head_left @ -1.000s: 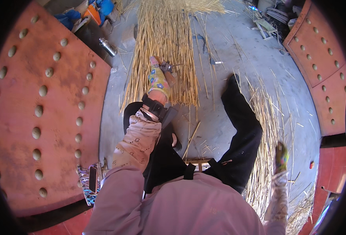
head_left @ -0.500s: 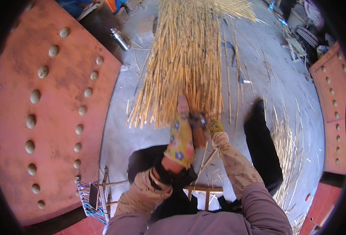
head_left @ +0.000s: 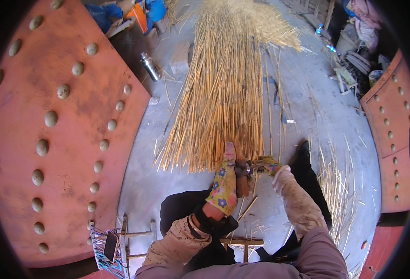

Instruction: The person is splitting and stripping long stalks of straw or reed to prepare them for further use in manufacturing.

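Observation:
A long bundle of yellow-brown reeds (head_left: 223,88) lies on the floor before me, its cut ends toward me. At those ends my left hand (head_left: 224,179), in a yellow flowered glove with pink fingertips, is closed along a brown wooden piece (head_left: 243,187). A dark metal fitting (head_left: 243,168) sits across the wood. To its right my right hand (head_left: 271,165), in a similar flowered glove, is closed at the metal part's side. Its fingers are partly hidden, and the exact grip is hard to make out.
Large red studded door panels (head_left: 70,139) stand to the left and right (head_left: 390,135). A steel flask (head_left: 150,66) and a brick (head_left: 180,58) are beyond the bundle's left side. Loose straws (head_left: 337,195) lie right of my leg. A small rack holding a phone (head_left: 110,246) stands lower left.
Both hands, with the wooden piece, appear lower and farther right in view. The right hand has drawn away from the left. The whole scene has shifted downward as the head view tilts.

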A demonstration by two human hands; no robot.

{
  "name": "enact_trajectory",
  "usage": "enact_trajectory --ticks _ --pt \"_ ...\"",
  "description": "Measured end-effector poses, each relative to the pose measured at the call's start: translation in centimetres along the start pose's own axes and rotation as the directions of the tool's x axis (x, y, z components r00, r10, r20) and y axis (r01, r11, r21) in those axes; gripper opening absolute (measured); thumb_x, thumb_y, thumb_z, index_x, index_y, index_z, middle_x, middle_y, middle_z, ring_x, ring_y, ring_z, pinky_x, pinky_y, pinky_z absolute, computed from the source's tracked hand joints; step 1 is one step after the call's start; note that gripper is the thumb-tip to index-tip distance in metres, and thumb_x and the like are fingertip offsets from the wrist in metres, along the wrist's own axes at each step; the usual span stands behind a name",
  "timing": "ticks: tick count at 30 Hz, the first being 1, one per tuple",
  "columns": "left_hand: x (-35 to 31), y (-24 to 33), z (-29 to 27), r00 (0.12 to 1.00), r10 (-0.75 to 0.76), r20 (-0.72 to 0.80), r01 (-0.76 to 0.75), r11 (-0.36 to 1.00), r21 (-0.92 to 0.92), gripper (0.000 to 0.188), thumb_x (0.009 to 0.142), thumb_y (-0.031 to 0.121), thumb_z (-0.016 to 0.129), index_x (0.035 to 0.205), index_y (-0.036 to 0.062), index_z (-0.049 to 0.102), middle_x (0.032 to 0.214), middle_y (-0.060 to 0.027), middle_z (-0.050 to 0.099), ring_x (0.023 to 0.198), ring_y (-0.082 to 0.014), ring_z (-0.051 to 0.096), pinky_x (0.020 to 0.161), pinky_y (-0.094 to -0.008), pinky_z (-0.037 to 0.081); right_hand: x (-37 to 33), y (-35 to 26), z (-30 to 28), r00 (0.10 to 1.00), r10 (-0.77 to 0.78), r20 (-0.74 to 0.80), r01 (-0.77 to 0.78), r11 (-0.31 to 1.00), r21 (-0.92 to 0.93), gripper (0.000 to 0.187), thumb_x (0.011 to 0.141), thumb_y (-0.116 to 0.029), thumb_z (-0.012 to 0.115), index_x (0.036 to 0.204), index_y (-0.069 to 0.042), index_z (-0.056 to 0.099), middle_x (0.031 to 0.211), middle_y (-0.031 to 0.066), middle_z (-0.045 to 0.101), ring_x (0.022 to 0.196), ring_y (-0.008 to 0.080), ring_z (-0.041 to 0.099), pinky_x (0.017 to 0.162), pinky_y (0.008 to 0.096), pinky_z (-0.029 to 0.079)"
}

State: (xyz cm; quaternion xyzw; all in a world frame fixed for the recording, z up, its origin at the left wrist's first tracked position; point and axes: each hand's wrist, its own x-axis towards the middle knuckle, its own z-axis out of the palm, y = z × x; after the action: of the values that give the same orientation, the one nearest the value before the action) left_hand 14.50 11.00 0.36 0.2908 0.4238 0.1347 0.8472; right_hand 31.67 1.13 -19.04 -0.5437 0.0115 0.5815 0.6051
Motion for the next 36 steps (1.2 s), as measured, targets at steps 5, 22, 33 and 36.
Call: enact_trajectory --ticks 5,22,33,36 --pt "1.1 -3.6 -2.5 0.980 -0.134 0.148 0.124 0.989 0.074 0.045 0.071 0.058 0.047 0.065 0.0146 0.053 0.054 0.0021 0.048 0.041 -0.0082 0.043 0.037 -0.0221 0.033 -11.2 -0.5 3.5 0.932 -0.029 0.360 -0.047 0.979 0.201 0.030 0.074 -0.019 0.055 0.099 -0.005 0.049 0.084 0.0077 0.055 0.078 0.0180 0.053 0.061 0.0301 0.042" --pt "-8.5 -20.6 -7.8 0.201 -0.367 0.908 0.951 0.294 -0.092 0.040 0.078 0.042 0.047 0.098 0.0071 0.047 0.076 -0.0055 0.051 0.060 -0.0123 0.051 0.049 -0.0277 0.043 -21.9 1.8 6.4 0.939 -0.220 0.263 0.119 0.928 0.353 0.016 0.078 -0.016 0.046 0.092 -0.007 0.049 0.066 -0.0013 0.047 0.051 0.0104 0.045 0.047 0.0234 0.036" --pt "-15.1 -10.5 -8.4 0.589 0.282 0.757 -0.764 0.500 0.408 0.052 0.079 0.055 0.035 0.093 0.0074 0.052 0.065 0.0007 0.049 0.053 -0.0077 0.046 0.047 -0.0185 0.038 -25.2 -9.6 9.6 0.371 -0.915 0.157 0.865 0.402 0.302 0.027 0.084 -0.028 0.037 0.082 -0.004 0.049 0.053 -0.0060 0.032 0.043 0.0064 0.029 0.040 0.0205 0.026" --pt "-15.8 -9.0 -7.8 0.796 -0.275 0.540 0.083 0.932 0.353 0.054 0.076 0.058 0.037 0.087 0.0080 0.053 0.064 0.0003 0.048 0.053 -0.0084 0.046 0.047 -0.0189 0.037 -24.7 -12.9 9.8 0.614 -0.788 -0.044 0.741 0.556 0.376 0.026 0.084 -0.025 0.038 0.084 -0.001 0.048 0.051 -0.0051 0.029 0.041 0.0069 0.026 0.038 0.0213 0.024"
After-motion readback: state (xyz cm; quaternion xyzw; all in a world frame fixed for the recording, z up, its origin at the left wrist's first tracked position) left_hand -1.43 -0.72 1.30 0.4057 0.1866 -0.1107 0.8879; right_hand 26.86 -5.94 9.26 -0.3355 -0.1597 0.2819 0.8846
